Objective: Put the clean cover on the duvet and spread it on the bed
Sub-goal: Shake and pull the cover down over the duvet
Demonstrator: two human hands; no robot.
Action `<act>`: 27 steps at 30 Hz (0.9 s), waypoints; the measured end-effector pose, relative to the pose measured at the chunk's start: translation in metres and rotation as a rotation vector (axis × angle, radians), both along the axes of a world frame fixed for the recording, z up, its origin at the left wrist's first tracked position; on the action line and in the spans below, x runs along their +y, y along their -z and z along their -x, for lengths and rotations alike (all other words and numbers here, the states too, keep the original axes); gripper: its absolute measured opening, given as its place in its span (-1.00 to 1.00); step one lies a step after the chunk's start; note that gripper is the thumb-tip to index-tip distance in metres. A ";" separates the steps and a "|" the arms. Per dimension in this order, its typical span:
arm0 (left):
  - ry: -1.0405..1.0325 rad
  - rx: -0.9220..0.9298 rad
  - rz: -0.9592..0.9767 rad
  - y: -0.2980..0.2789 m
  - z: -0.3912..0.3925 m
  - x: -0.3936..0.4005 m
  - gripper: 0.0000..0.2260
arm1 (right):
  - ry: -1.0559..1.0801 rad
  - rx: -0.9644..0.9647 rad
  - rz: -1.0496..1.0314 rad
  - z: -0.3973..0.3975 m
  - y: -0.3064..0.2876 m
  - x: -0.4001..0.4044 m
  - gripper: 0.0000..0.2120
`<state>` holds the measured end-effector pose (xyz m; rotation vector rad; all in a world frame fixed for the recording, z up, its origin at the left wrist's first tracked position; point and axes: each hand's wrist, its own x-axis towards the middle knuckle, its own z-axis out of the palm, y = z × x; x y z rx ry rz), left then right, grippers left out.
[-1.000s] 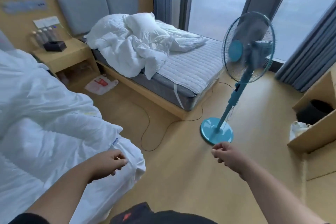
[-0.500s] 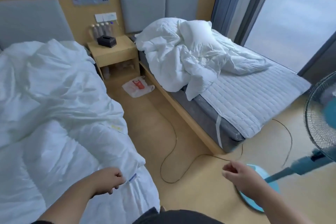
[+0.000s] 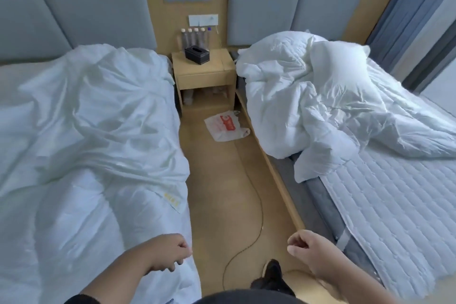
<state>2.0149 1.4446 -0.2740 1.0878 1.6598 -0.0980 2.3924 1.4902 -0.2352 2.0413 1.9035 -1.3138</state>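
1. The person stands in the aisle between two beds, and both hands hang low in front of the body. The left hand has its fingers curled in and holds nothing; it hovers over the near corner of the covered duvet, which lies rumpled along the left bed just beyond and to the left of that hand. Whether the knuckles brush the fabric I cannot tell.

2. The right hand is also loosely fisted and empty, above the floor, near the wooden edge of the right bed.

3. Judging by how things lie, the cover looks to be on the left duvet, so the step in hand seems to be the spreading. It is bunched and creased, not flat.

4. The next move likely calls for both hands to open and take the near edge of the duvet, one at the corner under the left hand and one further left, then lift and shake it flat toward the headboard.

5. Ahead and right of the right hand, a second bare duvet is heaped on the right bed's quilted pad.

6. Hard to make out: the left bed's far left side is cut off, the duvet's foot edge lies hidden below the forearm, and the small yellow label is unreadable.
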 end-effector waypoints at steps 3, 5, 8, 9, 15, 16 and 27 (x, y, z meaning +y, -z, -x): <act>-0.131 0.023 0.047 0.005 -0.001 0.033 -0.67 | -0.166 -0.007 0.036 0.002 0.009 0.080 -0.95; -0.247 0.031 0.024 0.001 -0.005 0.052 -0.71 | -0.311 -0.036 0.082 0.010 0.015 0.126 -0.92; -0.432 0.016 -0.016 -0.004 -0.010 0.071 -0.69 | -0.509 -0.073 0.150 0.037 0.019 0.194 -0.91; -0.474 0.006 -0.014 -0.005 -0.010 0.073 -0.68 | -0.565 -0.089 0.161 0.050 0.019 0.215 -0.91; -0.724 -0.035 0.051 0.008 0.013 0.068 -0.75 | -0.840 -0.128 0.173 0.158 0.030 0.295 -0.93; -0.778 -0.060 0.049 0.015 0.020 0.068 -0.77 | -0.879 -0.126 0.174 0.179 0.033 0.305 -0.94; -1.710 -0.493 -0.158 0.126 0.184 0.182 -0.71 | -0.950 -0.223 0.206 0.360 0.051 0.424 -0.92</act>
